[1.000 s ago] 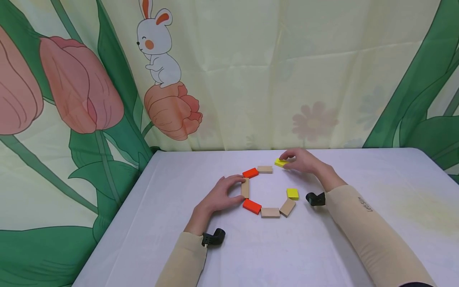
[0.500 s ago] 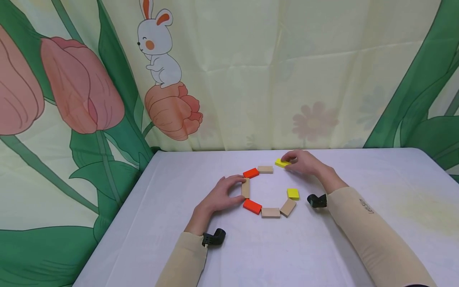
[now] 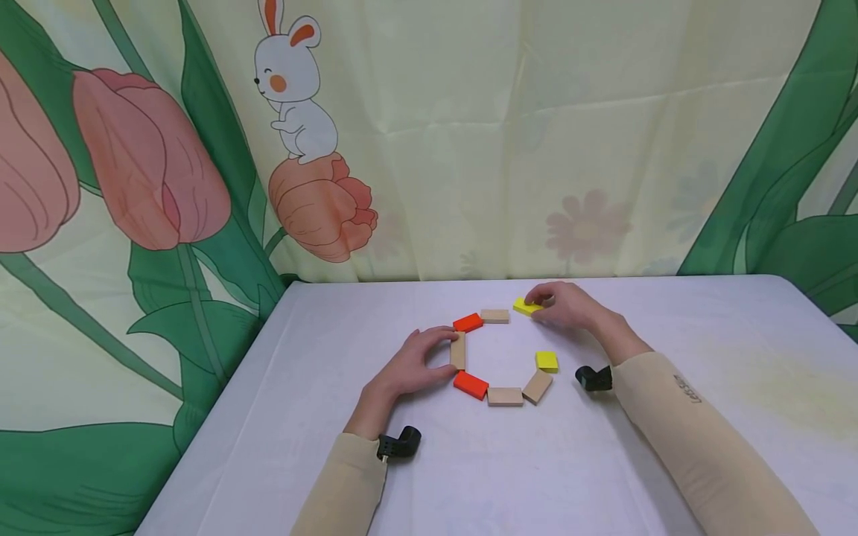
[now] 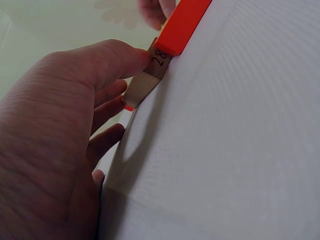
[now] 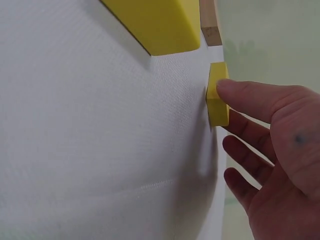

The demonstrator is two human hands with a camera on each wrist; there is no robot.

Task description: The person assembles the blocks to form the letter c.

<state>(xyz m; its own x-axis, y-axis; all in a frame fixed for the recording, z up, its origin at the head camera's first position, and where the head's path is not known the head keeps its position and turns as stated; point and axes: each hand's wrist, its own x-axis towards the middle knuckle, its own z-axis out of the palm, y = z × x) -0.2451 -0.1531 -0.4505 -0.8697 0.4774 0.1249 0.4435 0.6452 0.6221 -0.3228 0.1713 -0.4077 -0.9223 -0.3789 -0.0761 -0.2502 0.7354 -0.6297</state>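
Note:
On the white-covered table, flat rectangular blocks lie in a broken ring. At its left side my left hand [image 3: 415, 363] holds a plain wooden block [image 3: 459, 353] by its two ends, thumb at the near end. The left wrist view shows a handwritten number on that block's end [image 4: 159, 59]. A red block [image 3: 471, 385] lies at its near end, another red block [image 3: 468, 322] at its far end. At the far right of the ring, my right hand [image 3: 570, 305] pinches a yellow block [image 5: 217, 107] between thumb and fingers, a small gap from a wooden block [image 3: 494, 316].
A second yellow block [image 3: 547, 362] stands on the ring's right side, beside a slanted wooden block [image 3: 538, 387]. Another wooden block [image 3: 505, 397] lies along the near side. Behind the table's far edge hangs a printed curtain [image 3: 456, 149].
My right hand has shifted very slightly toward me and to the right, the yellow block still pinched and barely moved. My left hand stays on the wooden block.

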